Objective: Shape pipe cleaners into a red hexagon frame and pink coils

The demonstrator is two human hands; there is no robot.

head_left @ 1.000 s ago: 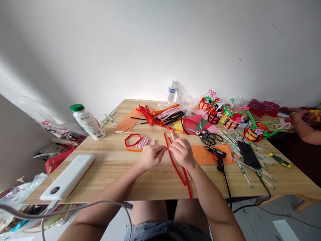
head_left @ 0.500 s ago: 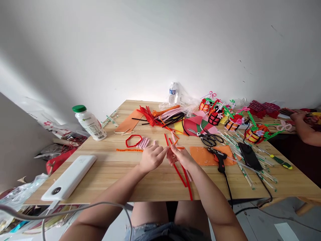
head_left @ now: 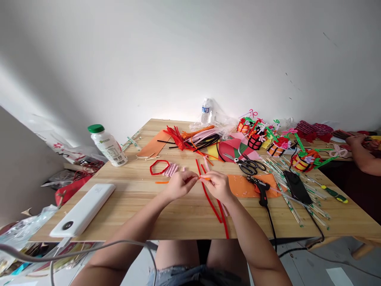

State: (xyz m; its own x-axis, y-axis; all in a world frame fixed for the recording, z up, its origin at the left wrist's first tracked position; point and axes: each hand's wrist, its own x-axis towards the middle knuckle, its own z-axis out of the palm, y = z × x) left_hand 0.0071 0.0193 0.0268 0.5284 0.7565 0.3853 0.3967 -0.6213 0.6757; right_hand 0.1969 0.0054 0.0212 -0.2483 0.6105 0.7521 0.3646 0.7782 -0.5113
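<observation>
An orange pipe cleaner [head_left: 161,182] runs between my two hands, its free end sticking out to the left. My left hand [head_left: 182,184] pinches it near the middle of the table. Close beside, my right hand [head_left: 216,184] grips the same pipe cleaner between thumb and fingers, where a short bent part shows. Beneath and behind my right hand lie red pipe cleaners [head_left: 212,204] and a pale pink one. A red pipe-cleaner hexagon [head_left: 151,168] and pink coiled pieces [head_left: 170,170] rest beyond my left hand.
Scissors [head_left: 250,166], a glue gun [head_left: 260,188], a phone [head_left: 297,186] and paper straws lie to the right. Decorated flower baskets [head_left: 303,161] stand behind them. A white bottle [head_left: 108,147] and power bank [head_left: 83,210] are left. Another person's arm [head_left: 363,155] is far right.
The right hand opened its fingers around the orange pipe cleaner, then closed again beside the left. The pipe cleaner's left end extended, then drew back rightward.
</observation>
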